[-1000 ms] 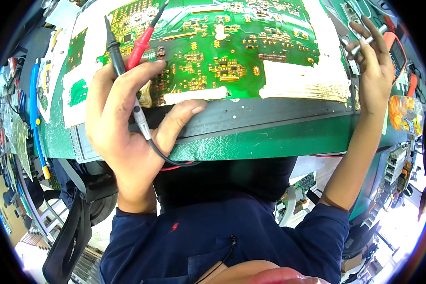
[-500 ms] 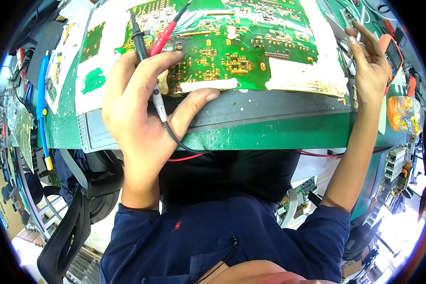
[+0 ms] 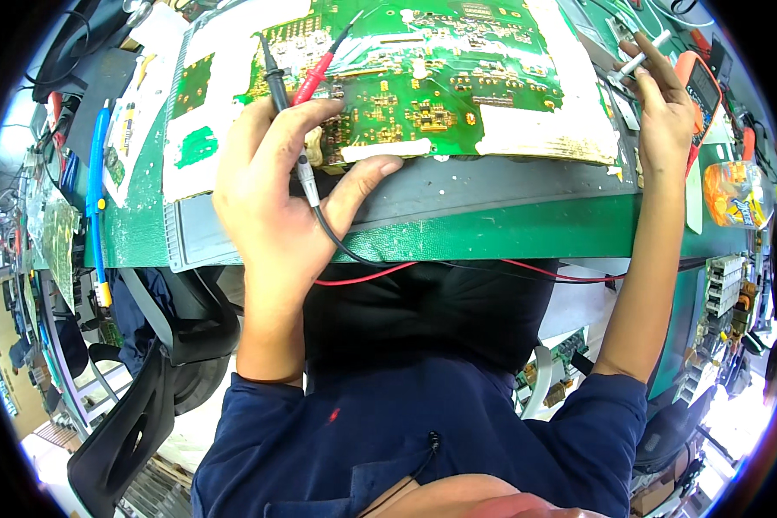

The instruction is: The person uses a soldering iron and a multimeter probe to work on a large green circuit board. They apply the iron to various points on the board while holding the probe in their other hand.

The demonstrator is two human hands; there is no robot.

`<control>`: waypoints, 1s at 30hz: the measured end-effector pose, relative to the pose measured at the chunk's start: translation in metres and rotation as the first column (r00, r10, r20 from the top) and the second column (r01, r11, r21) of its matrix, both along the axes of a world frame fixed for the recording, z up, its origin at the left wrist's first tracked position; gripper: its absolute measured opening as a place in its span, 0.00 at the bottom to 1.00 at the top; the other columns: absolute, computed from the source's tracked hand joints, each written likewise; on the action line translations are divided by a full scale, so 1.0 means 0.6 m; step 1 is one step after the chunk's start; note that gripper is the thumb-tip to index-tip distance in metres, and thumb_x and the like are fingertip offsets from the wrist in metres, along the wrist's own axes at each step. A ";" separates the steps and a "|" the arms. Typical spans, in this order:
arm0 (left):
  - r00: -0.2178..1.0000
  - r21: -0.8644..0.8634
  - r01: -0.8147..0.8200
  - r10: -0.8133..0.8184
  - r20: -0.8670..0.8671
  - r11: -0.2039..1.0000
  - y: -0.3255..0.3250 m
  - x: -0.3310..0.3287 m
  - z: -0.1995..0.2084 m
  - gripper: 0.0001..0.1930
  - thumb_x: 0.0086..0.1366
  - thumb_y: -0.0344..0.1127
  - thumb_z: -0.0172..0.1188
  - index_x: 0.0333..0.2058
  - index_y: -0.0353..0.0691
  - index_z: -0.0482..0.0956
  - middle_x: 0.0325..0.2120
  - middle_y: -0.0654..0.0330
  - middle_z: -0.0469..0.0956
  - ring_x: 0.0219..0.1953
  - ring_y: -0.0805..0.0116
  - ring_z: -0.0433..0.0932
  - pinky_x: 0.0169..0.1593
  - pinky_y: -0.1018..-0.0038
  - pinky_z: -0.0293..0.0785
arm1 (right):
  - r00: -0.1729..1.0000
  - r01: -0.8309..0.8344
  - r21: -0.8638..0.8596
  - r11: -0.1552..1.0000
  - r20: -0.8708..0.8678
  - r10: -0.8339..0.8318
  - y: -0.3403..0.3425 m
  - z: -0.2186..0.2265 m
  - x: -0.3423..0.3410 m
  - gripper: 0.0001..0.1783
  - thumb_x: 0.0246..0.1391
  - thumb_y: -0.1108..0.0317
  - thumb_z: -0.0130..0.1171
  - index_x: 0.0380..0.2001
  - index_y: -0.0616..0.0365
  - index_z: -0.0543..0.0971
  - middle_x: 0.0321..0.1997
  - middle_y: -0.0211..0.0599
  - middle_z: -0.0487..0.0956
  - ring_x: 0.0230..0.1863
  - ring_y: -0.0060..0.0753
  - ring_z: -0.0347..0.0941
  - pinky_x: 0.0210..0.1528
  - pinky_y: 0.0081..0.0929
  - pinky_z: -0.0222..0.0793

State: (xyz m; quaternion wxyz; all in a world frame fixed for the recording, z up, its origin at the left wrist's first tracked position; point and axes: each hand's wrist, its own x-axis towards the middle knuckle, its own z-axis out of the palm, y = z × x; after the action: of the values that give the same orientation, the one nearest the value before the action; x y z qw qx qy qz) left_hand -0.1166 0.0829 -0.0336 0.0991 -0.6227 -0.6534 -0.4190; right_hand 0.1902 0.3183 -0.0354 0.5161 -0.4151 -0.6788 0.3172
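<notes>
My left hand [image 3: 276,190] is closed around two multimeter probes, a black one [image 3: 274,79] and a red one [image 3: 312,79]. Their tips point up and away over a large green circuit board [image 3: 388,95] with patches of white coating. The left thumb reaches along the board's near edge. Beyond the board's right edge, my right hand [image 3: 665,121] grips a slim white rod-like tool [image 3: 639,64], tilted, its exact kind unclear. Under the board lies a grey mat [image 3: 457,186].
A red-and-dark multimeter [image 3: 704,91] stands right of my right hand, with an orange-and-yellow plastic packet [image 3: 738,194] nearer me. On the left of the green table [image 3: 380,237] lies a long blue tool [image 3: 97,198]. Probe cables [image 3: 367,276] hang along the front edge. A black chair [image 3: 147,371] is at lower left.
The white tool in my right hand has tipped from steep to a flatter slant. My left hand keeps its hold on both probes; the whole view has shifted slightly.
</notes>
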 end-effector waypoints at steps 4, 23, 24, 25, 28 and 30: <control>1.000 0.022 0.008 -0.008 0.014 1.000 -0.001 0.000 -0.002 0.26 0.43 0.40 0.81 0.41 0.36 0.82 0.34 0.55 0.78 0.36 0.61 0.78 0.42 0.71 0.74 | 0.989 -0.081 -0.029 0.996 -0.127 0.077 0.008 -0.004 0.011 0.20 0.66 0.76 0.49 0.59 0.60 0.76 0.57 0.40 0.80 0.52 0.27 0.77 0.56 0.26 0.74; 0.984 0.189 0.079 -0.107 0.140 0.979 -0.003 -0.012 -0.003 0.10 0.69 0.25 0.53 0.45 0.32 0.81 0.37 0.54 0.81 0.40 0.65 0.79 0.49 0.73 0.72 | 0.992 -0.084 -0.033 0.996 0.087 0.087 0.006 -0.008 0.002 0.18 0.56 0.72 0.67 0.51 0.60 0.82 0.44 0.32 0.83 0.38 0.18 0.77 0.46 0.17 0.72; 0.983 0.205 0.082 -0.114 0.147 0.975 -0.006 -0.011 -0.001 0.11 0.69 0.22 0.50 0.45 0.32 0.80 0.38 0.55 0.82 0.40 0.67 0.79 0.49 0.74 0.72 | 0.983 -0.095 -0.050 0.994 0.155 0.102 0.001 -0.004 0.001 0.17 0.56 0.71 0.67 0.50 0.59 0.83 0.43 0.31 0.83 0.37 0.17 0.78 0.42 0.17 0.71; 0.979 0.208 0.106 -0.138 0.149 0.972 -0.010 -0.008 0.004 0.12 0.69 0.22 0.50 0.46 0.32 0.80 0.38 0.55 0.82 0.40 0.67 0.79 0.49 0.74 0.72 | 0.976 -0.099 0.009 0.995 0.198 0.095 0.002 -0.004 -0.002 0.16 0.57 0.70 0.65 0.49 0.61 0.83 0.42 0.34 0.84 0.34 0.18 0.78 0.40 0.18 0.71; 0.973 0.164 0.158 -0.182 0.141 0.974 -0.032 0.001 0.025 0.12 0.69 0.21 0.50 0.47 0.33 0.80 0.38 0.56 0.82 0.38 0.69 0.79 0.46 0.75 0.73 | 0.860 0.021 -0.007 1.000 0.510 -0.014 -0.004 0.029 0.004 0.15 0.57 0.66 0.62 0.46 0.60 0.83 0.38 0.41 0.85 0.29 0.23 0.80 0.38 0.24 0.73; 0.951 0.224 0.260 -0.289 0.109 0.939 -0.027 0.008 0.036 0.18 0.61 0.16 0.53 0.47 0.37 0.80 0.33 0.52 0.81 0.34 0.55 0.79 0.40 0.68 0.74 | 0.802 0.000 0.089 0.996 0.595 -0.053 -0.005 0.033 0.021 0.15 0.57 0.64 0.61 0.44 0.61 0.84 0.38 0.43 0.85 0.33 0.32 0.82 0.40 0.29 0.74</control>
State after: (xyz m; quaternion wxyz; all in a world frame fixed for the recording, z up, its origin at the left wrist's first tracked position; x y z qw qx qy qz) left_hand -0.1116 0.0664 -0.0117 0.0579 -0.6631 -0.5181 -0.5372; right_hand 0.2027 0.3154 -0.0156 0.2981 -0.4809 -0.8135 0.1346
